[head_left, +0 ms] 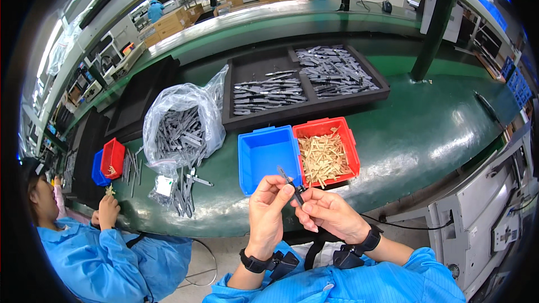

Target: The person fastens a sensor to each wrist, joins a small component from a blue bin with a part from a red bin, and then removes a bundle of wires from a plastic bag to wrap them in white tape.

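Note:
In front of my body, over the table's near edge, a slim dark grey part [297, 194] with a narrow pointed tip is held between both hands. My left hand [263, 213] pinches it between thumb and fingers, near the pointed end. The fingers of my right hand [332, 216] close on its lower end. Just beyond the hands stand a blue bin [264, 154] with nothing in it and a red bin [353, 146]. Small brass-coloured strips [323, 157] fill much of the red bin. My fingers partly hide the part's details.
A black divided tray [342, 102] holds many grey parts behind the bins. To the left are a clear plastic bag [215, 129] of grey parts and loose parts [184, 193]. A co-worker [112, 258] sits at left, beside small bins. A green post [435, 33] rises at right.

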The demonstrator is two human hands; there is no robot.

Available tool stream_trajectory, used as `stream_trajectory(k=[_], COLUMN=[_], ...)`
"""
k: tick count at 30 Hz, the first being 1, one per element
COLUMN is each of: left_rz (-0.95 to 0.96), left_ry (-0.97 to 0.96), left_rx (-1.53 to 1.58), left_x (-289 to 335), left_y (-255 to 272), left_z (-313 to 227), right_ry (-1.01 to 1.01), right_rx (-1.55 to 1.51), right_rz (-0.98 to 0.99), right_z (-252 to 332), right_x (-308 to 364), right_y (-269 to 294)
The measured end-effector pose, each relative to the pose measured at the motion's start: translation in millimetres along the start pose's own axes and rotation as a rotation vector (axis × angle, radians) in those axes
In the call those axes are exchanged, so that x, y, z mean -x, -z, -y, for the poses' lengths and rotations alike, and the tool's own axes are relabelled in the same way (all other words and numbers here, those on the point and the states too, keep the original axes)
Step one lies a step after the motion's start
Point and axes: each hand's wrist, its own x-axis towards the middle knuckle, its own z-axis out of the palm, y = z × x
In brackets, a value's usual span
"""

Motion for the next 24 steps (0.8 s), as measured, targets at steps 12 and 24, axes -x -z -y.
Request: stream_trajectory(k=[12,24], left_rz=[0.12,0.195], left_ry=[-0.152,-0.099], left_rx=[-0.473,-0.321], left_x=[-1,-1], left_y=[0,7], left_z=[-8,-3], right_ry=[0.055,-0.098], right_rx=[0.177,0.02], right_rz=[-0.08,0.029], right_z=[6,9], right_x=[4,-1], right_y=[3,11])
